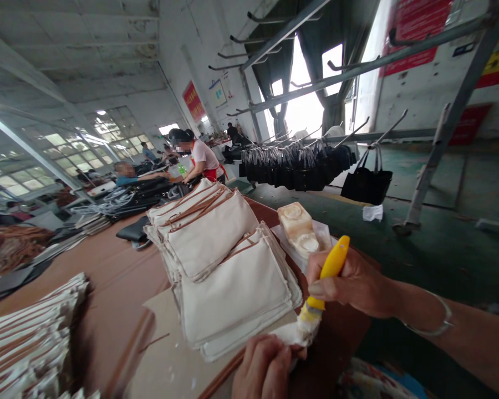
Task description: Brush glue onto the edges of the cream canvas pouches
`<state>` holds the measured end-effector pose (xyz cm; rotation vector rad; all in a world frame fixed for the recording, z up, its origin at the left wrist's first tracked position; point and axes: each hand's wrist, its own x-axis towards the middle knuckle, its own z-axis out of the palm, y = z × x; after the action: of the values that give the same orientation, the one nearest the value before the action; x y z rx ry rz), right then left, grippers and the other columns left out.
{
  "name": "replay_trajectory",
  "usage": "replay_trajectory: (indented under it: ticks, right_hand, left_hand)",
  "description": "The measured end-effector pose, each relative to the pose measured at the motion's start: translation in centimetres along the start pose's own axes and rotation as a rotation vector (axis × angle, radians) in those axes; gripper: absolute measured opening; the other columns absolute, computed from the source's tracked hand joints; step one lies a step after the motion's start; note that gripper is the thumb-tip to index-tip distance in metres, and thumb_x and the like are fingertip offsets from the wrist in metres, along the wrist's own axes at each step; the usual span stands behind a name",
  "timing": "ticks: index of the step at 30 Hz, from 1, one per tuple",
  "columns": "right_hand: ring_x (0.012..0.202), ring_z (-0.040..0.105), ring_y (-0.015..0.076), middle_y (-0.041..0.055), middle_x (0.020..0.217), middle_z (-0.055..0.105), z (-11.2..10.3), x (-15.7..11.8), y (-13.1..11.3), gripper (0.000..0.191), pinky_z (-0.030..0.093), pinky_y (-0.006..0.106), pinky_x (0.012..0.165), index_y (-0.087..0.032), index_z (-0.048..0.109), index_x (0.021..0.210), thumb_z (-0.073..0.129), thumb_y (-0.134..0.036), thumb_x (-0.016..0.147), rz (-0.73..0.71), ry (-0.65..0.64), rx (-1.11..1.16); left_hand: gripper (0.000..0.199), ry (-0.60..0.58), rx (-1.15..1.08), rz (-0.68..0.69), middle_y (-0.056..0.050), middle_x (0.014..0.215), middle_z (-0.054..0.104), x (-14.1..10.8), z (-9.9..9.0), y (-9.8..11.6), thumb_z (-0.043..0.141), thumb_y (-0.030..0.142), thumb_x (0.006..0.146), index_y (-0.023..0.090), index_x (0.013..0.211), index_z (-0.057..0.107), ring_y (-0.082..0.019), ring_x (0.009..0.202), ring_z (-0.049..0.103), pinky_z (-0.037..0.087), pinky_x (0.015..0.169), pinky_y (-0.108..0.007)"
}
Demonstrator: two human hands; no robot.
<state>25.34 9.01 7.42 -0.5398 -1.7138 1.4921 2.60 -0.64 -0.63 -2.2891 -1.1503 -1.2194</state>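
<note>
We are gripping the brush (335,259) in our right hand (354,284) and holding the pale piece (288,333) in our curled left hand (263,367), just nearside of the stacked pouches (237,291). Overloading the bristles may be risking smears on those pouches.

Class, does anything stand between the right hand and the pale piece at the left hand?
Only the brush: the right hand grips its yellow handle, and the bristles meet the pale piece at the left hand. Nothing else visible stands between.
</note>
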Motion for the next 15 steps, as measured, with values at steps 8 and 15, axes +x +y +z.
replay_trajectory:
  ticks: [8, 15]
  right_hand:
    - [0.053, 0.043, 0.0093, -0.0008, 0.060, 0.052, -0.7, 0.1, -0.8, 0.020, 0.033, 0.020, 0.049, -0.012, 0.061, 0.070, 0.068, -0.027, 0.082, -0.070, -0.168, -0.002]
    - [0.056, 0.042, 0.0102, 0.0001, 0.062, 0.051, 0.3, 0.1, -0.1, 0.022, 0.033, 0.021, 0.051, -0.012, 0.061, 0.072, 0.067, -0.030, 0.084, -0.057, -0.196, -0.086]
  left_hand:
    - [0.014, -0.123, -0.032, 0.036, -0.007, 0.081, 0.066, 0.3, -0.8, 0.0, 0.052, 0.007, 0.092, 0.015, 0.090, 0.063, -0.016, 0.079, 0.063, 0.055, 0.069, -0.025]
    - [0.015, -0.140, -0.032, 0.001, -0.006, 0.082, 0.063, 0.0, -0.7, -0.2, 0.051, 0.006, 0.091, 0.017, 0.091, 0.062, -0.015, 0.077, 0.062, 0.054, 0.069, -0.024]
